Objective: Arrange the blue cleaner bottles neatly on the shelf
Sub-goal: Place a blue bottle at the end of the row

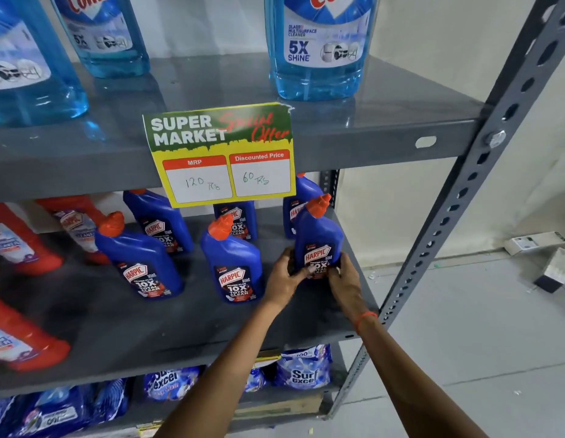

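Note:
Several blue cleaner bottles with orange caps stand on the middle grey shelf [148, 330]. My left hand [286, 275] and my right hand [343, 278] both grip the base of the rightmost front blue bottle [317, 238], which stands upright near the shelf's right end. Two more front-row blue bottles stand to its left, the middle blue bottle [234, 260] and the left blue bottle [139, 257]. Behind them are three back-row blue bottles [158, 219], partly hidden by the price card.
Red cleaner bottles [19, 245] fill the shelf's left side. A yellow-green price card [221, 153] hangs from the upper shelf, which carries light-blue glass cleaner bottles [319, 45]. Detergent packs [303, 368] lie below. The slotted metal upright [458, 197] stands right; small boxes [556, 267] lie on the floor.

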A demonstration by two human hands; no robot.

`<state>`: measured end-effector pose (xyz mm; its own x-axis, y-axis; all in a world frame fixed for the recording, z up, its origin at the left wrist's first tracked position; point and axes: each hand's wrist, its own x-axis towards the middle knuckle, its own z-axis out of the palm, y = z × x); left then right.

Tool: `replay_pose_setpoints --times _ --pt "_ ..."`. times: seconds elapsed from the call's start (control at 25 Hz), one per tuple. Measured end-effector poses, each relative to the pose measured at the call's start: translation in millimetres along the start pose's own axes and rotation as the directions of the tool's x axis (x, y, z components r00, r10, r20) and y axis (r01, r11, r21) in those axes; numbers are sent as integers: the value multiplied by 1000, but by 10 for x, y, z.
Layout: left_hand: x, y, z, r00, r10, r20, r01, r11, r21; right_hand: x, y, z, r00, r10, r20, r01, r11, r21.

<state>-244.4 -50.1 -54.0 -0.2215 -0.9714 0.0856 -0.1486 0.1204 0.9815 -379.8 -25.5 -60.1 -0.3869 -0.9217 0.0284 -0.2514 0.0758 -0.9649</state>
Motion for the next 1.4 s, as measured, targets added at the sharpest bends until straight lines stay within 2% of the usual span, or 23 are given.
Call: replay_pose_setpoints --times 0.12,0.24,0.64,0.92,1.32,1.4 --pt "-203 -29 27 1000 11 -17 -10 998 60 -198 57 -56 1000 -3 -22 2 999 -51" --pt "-459 -61 65 1000 0 -27 1 999 32 -426 111 -115 998 15 -59 -21 994 -109" --pt "-892 64 193 997 -17 -69 19 999 29 -855 92 -278 1000 -14 -28 14 1000 27" --pt "-989 117 249 990 -27 -139 34 998 47 -917 19 -292 999 -15 -46 15 1000 -4" --pt "-960 157 273 982 -52 -181 72 992 105 -904 -70 -243 995 94 -39 -93 995 34" --pt "-983 173 257 984 -74 -163 93 990 110 -964 -132 -181 983 134 -124 -123 988 90"
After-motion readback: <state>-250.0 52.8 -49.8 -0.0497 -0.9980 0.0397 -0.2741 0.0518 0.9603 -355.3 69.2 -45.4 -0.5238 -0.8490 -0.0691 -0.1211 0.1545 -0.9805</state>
